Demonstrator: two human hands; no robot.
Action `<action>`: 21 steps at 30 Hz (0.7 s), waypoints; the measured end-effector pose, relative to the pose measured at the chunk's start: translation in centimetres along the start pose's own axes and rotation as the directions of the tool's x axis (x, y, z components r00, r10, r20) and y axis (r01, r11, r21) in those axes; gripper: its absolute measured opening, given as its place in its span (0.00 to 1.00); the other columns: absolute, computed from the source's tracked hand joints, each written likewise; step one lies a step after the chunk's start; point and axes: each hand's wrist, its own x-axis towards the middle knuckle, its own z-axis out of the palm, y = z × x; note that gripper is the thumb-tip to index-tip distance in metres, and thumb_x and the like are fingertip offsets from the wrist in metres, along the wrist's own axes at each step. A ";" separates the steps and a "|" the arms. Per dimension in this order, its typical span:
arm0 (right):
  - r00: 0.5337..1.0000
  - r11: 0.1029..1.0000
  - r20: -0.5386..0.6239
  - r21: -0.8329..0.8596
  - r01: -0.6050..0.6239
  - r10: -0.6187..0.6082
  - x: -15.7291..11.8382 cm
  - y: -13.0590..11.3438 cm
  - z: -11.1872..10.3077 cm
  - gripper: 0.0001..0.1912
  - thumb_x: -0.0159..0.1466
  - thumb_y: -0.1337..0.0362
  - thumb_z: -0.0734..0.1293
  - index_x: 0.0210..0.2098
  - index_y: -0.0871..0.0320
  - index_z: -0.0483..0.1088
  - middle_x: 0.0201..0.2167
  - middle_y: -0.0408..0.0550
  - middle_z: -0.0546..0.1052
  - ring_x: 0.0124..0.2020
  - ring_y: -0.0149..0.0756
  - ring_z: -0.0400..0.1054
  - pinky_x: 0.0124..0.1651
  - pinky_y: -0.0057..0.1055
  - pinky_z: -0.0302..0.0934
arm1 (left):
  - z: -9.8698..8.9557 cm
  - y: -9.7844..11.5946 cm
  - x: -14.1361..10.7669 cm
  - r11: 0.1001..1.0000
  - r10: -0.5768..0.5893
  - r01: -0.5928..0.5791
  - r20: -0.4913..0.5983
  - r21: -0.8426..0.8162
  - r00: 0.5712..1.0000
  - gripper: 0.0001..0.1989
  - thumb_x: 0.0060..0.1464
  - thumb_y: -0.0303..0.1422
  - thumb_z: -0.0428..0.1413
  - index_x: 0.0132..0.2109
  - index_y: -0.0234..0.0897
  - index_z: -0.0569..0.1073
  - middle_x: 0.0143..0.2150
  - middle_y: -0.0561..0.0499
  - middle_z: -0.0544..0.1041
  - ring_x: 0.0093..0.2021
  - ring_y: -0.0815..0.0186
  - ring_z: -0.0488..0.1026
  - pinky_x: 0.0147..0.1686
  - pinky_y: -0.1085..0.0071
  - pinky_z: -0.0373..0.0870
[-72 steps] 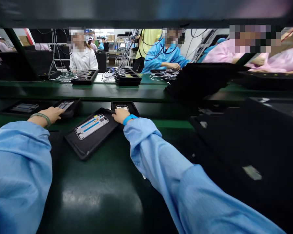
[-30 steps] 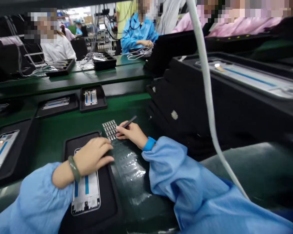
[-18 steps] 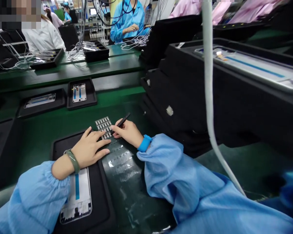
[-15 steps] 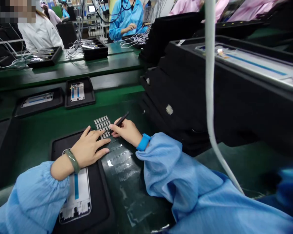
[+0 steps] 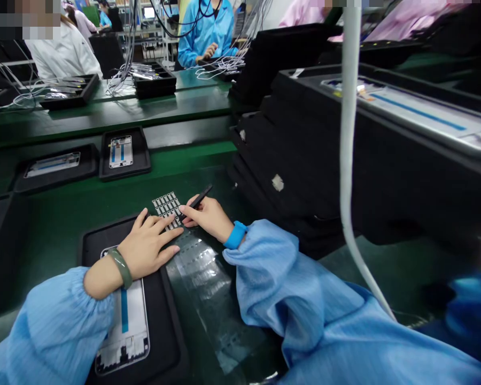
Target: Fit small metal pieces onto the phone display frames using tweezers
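Observation:
My left hand (image 5: 148,247) lies flat with its fingers spread, resting on a black tray (image 5: 164,331) that holds a phone frame (image 5: 124,326) with blue strips. Its fingertips reach the edge of a sheet of small metal pieces (image 5: 166,209). My right hand (image 5: 206,215) grips black tweezers (image 5: 197,202), their tips at the sheet's lower right. A clear, glossy film (image 5: 202,272) lies under and behind the sheet, partly hidden by my right sleeve.
Several black trays with phone frames, such as one (image 5: 124,154), stand on the green bench (image 5: 184,160). A tall stack of black trays (image 5: 288,182) rises on the right, and a white cable (image 5: 347,133) hangs in front of it. Co-workers sit across the bench among wires.
Earlier both bare hands lay on the far trays, with no tweezers visible. Now they are at the metal sheet, tweezers in my right hand, and the view has tilted downward, with slight shifts since the last frames.

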 end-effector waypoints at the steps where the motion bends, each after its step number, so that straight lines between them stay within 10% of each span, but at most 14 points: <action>1: 1.000 1.000 -0.003 0.008 -0.006 0.006 0.0 -0.1 0.0 0.12 0.53 0.59 0.70 0.29 0.61 0.65 0.21 0.43 0.73 0.25 0.34 0.73 0.27 0.30 0.72 | 0.0 0.0 0.0 1.000 -0.002 0.002 0.001 0.003 1.000 0.22 0.59 0.45 0.41 0.58 0.48 0.62 0.61 0.49 0.61 0.55 0.57 0.60 0.58 0.43 0.42; 21: 0.988 0.988 -0.013 0.029 -0.152 0.153 -0.1 -1.8 0.3 0.07 0.54 0.68 0.70 0.28 0.63 0.66 0.19 0.43 0.72 0.21 0.28 0.71 0.23 0.22 0.70 | 0.7 0.0 -0.2 1.000 0.007 -0.007 -0.047 0.000 0.999 0.24 0.60 0.45 0.39 0.59 0.43 0.60 0.61 0.46 0.61 0.56 0.55 0.59 0.59 0.44 0.41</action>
